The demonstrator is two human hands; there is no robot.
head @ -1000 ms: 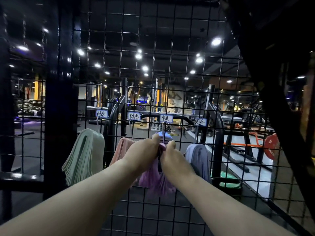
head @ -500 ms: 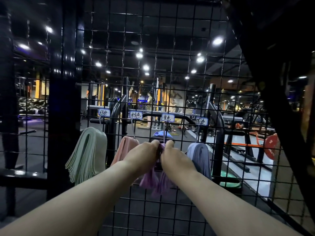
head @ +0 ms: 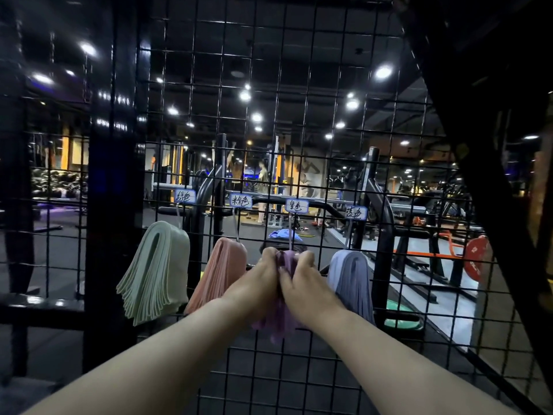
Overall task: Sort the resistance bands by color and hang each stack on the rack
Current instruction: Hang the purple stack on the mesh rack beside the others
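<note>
It's dim around me; round ceiling spotlights (head: 383, 72) glare and bloom. The wire grid (head: 299, 85) bows at the wide-angle edges, and distant gym equipment looks soft.

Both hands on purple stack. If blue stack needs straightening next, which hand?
Right, probably. The right hand grips the purple stack beside the blue stack; the left hand, on the pink stack side, would have to cross.

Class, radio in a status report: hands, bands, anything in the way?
Left hand and right hand both gripping purple stack. Green stack, pink stack, blue stack hanging on rack. Pink and blue crowd either side.
</note>
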